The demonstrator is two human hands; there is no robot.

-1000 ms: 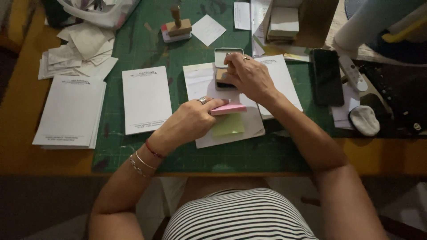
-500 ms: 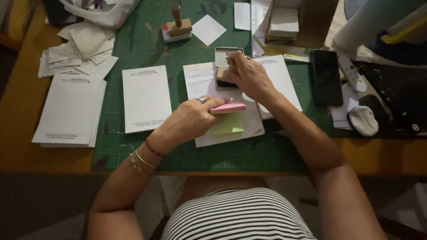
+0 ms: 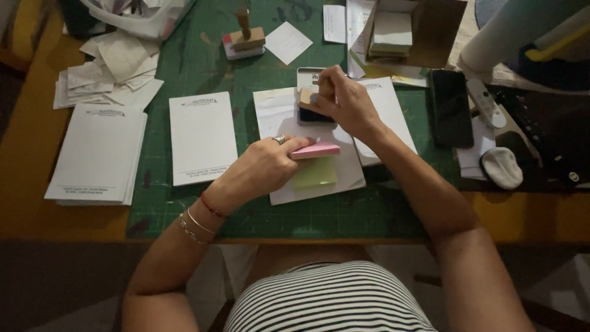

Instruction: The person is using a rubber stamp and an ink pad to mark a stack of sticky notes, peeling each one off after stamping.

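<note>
My left hand [image 3: 261, 169] grips a pink pad of sticky notes [image 3: 315, 150], held edge-on just above a yellow-green sticky note [image 3: 314, 173] that lies on a white sheet [image 3: 276, 117]. My right hand [image 3: 344, 101] presses a small wooden stamp [image 3: 305, 98] down onto a dark ink pad in an open tin [image 3: 310, 114]. Both hands are over the green cutting mat [image 3: 203, 67] in the middle of the desk.
White printed notepads lie at left [image 3: 98, 154] and centre-left [image 3: 201, 136]. Another wooden-handled stamp [image 3: 244, 38] stands at the back, next to a white square of paper [image 3: 287, 42]. A black phone [image 3: 450, 106], a remote [image 3: 485, 102], a cardboard box [image 3: 405, 31] and loose papers [image 3: 107, 67] surround the mat.
My right hand has shifted slightly over the ink pad. My left hand still holds the pink pad in the same place.
</note>
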